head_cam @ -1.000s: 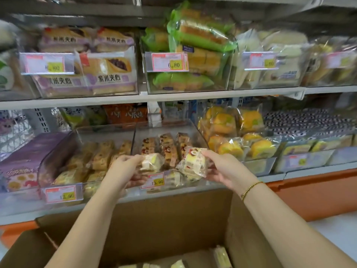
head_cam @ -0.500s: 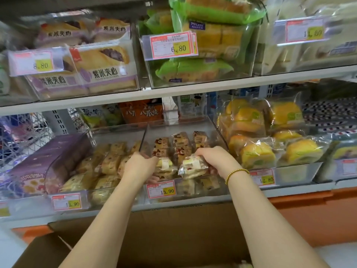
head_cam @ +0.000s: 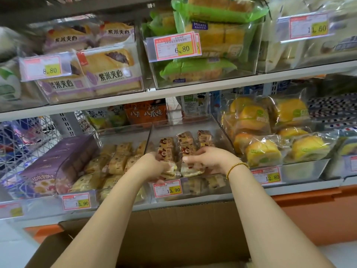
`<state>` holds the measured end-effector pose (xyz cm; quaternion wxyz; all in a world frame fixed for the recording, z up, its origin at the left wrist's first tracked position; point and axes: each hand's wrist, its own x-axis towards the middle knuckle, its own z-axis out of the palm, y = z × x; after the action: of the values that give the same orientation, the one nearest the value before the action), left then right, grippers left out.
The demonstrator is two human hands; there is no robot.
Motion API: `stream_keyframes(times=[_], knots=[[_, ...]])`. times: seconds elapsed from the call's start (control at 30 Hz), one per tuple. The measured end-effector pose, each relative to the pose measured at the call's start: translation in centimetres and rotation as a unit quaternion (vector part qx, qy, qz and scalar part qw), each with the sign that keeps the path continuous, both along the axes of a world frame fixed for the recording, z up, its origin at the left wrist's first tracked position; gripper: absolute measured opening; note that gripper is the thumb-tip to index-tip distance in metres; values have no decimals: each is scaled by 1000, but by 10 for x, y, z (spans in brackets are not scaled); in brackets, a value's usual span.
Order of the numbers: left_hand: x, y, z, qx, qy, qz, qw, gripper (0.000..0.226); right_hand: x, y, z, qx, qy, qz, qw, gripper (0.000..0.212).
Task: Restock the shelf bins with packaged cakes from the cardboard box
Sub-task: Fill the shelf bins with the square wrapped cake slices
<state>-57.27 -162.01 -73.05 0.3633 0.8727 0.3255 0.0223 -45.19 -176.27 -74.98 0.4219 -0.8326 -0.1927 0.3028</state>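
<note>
Clear-wrapped cakes (head_cam: 193, 171) at front of clear plastic bin (head_cam: 218, 130).
Left hand (head_cam: 152, 165), right hand (head_cam: 210, 158) grip one each; stocked rows (head_cam: 185, 140) at 12 o'clock.

Pale yellow and brown packaged cakes (head_cam: 184, 139) in clear wrap.
Red-bordered white price tags (head_cam: 167, 188) with yellow patches; purple box (head_cam: 58, 157) printed with pink and yellow rounds; green wrappers (head_cam: 199, 68) above; orange-yellow rolls (head_cam: 262, 151); plain brown cardboard box (head_cam: 173, 229); gold bead bracelet (head_cam: 236, 167); dark-and-white chequered packs (head_cam: 332, 107).

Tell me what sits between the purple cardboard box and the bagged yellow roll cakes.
In the head view, two clear plastic bins of small wrapped cakes; the left hand and right hand grip packets over the right-hand bin.
</note>
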Motion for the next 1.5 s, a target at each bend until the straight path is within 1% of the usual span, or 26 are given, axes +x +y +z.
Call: stream_keyframes(times=[0.03, 0.1, 0.17, 0.23, 0.27, 0.33, 0.4, 0.47, 0.57, 0.63, 0.67, 0.7, 0.77, 0.83, 0.87, 0.93, 1.0, 1.07, 1.13, 1.23, 1.3, 1.4, 1.5], knots=[[1, 0, 1, 18, 15, -29, 999, 52, -3, -4, 4, -22, -33, 40, 998, 81], [3, 5, 2, 72, 32, -73, 994, 54, -8, -11, 12, -29, -81, 85, 993, 68], [5, 8, 2, 156, 51, -100, 981, 54, -13, -15, 15, -24, -128, 84, 988, 57], [7, 10, 3, 244, 72, -136, 957, 54, -16, -15, 11, -31, -200, 56, 978, 49], [8, 10, 6, 270, 81, -163, 945, 51, -16, -14, 8, -26, -224, 46, 973, 45], [8, 13, 14, 292, 102, -215, 927, 40, -18, -13, 1, -1, -241, 40, 970, 38], [9, 17, 21, 297, 121, -247, 914, 35, -18, -11, -7, 15, -257, 43, 965, 32], [11, 19, 23, 321, 133, -261, 901, 37, -18, -10, -12, 23, -273, 50, 961, 30], [15, 15, 21, 391, 121, -269, 872, 40, -16, -11, -15, 48, -253, 68, 964, 26], [16, 11, 13, 447, 113, -263, 847, 47, -16, -12, -15, 57, -249, 66, 965, 26], [16, 8, 7, 461, 119, -258, 841, 52, -16, -12, -16, 60, -251, 62, 964, 27], [17, 6, -1, 463, 124, -254, 840, 55, -16, -11, -18, 63, -254, 55, 963, 28], [17, 1, -12, 440, 123, -248, 854, 53, -19, -10, -20, 67, -254, 46, 964, 27], [19, -1, -11, 403, 132, -243, 872, 39, -20, -9, -22, 66, -247, 46, 966, 24], [20, 0, -6, 388, 154, -245, 875, 31, -20, -9, -22, 66, -239, 48, 968, 21], [21, 2, 5, 372, 199, -254, 871, 31, -19, -10, -21, 66, -223, 55, 971, 15], [21, 1, 11, 383, 237, -268, 852, 30, -19, -11, -21, 61, -227, 61, 970, 11], [20, -4, 9, 400, 256, -279, 835, 24, -21, -11, -20, 44, -254, 65, 964, 12], [21, -9, 4, 415, 248, -259, 836, 27, -24, -8, -19, 35, -258, 74, 963, 14], [22, -8, -4, 404, 178, -198, 875, 46, -27, -3, -16, 21, -254, 88, 963, 26], [19, -6, -11, 372, 145, -178, 899, 58, -29, 0, -17, 16, -262, 101, 960, 34], [12, -5, -20, 289, 150, -191, 926, 62, -33, 3, -21, 14, -269, 106, 957, 41], [2, -6, -24, 248, 87, -182, 948, 62, -33, 2, -22, 11, -258, 123, 958, 40]])
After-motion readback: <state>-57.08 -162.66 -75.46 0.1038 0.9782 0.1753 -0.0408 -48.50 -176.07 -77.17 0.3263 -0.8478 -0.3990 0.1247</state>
